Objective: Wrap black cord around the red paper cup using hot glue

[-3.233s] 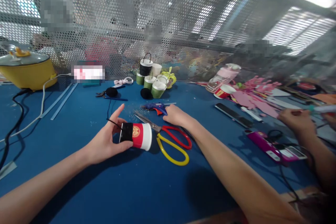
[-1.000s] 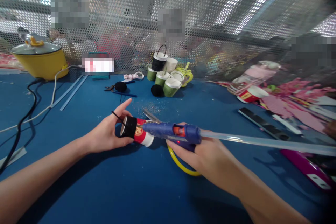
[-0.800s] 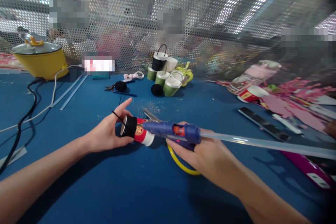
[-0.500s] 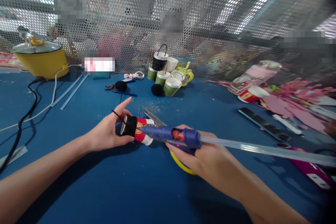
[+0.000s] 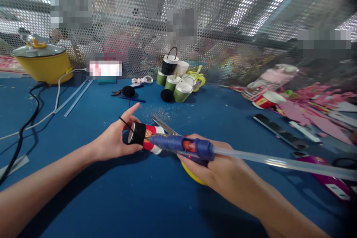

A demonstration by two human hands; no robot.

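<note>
A small red and white paper cup (image 5: 156,145) lies on its side, with a black band (image 5: 141,134) around its rim end and a thin black loop at the opening. My left hand (image 5: 119,139) grips that end between thumb and fingers, its index finger stretched out. In my right hand (image 5: 214,163) is a blue hot glue gun (image 5: 173,144), its nozzle tip at the printed side of the cup near the band's edge. A long clear glue stick (image 5: 267,160) sticks out of the gun's back. Scissors (image 5: 164,124) lie partly hidden under the gun and right hand.
Green-wrapped and black-wrapped cups (image 5: 182,91) stand at the back, beside black yarn balls (image 5: 167,95). Pliers (image 5: 117,92) lie left of them. A yellow pot (image 5: 44,63) with cords is far left. A phone (image 5: 279,131), pink scraps and a purple power strip (image 5: 331,182) lie right.
The glue gun has tilted very slightly, its nozzle staying at the cup, and its glue stick's far end sits a little lower. My left hand and the cup look unmoved.
</note>
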